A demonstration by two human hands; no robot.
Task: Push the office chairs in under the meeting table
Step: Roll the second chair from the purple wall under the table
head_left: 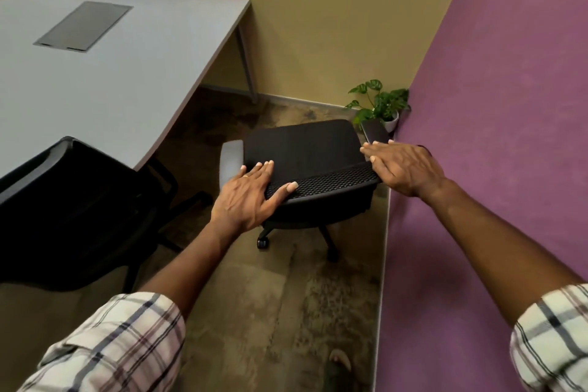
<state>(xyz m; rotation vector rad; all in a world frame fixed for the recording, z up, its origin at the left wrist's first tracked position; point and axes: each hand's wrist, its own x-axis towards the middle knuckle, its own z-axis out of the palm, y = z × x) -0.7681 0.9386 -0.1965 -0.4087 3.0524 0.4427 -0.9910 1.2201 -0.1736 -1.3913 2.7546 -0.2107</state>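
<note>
A black mesh-backed office chair [305,149] stands on the floor to the right of the white meeting table [95,79], out from under it. My left hand [248,197] rests on the left end of its backrest top, fingers over the edge and thumb on the mesh. My right hand [401,169] lies on the right end of the backrest, fingers stretched flat. A second black chair [73,210] sits at the lower left, its back against the table's near edge.
A purple wall [493,137] runs close along the chair's right side. A small potted plant [381,105] stands in the corner beyond the chair. The table's metal leg [248,64] is at the far end. A cable hatch [82,25] and wires lie on the tabletop.
</note>
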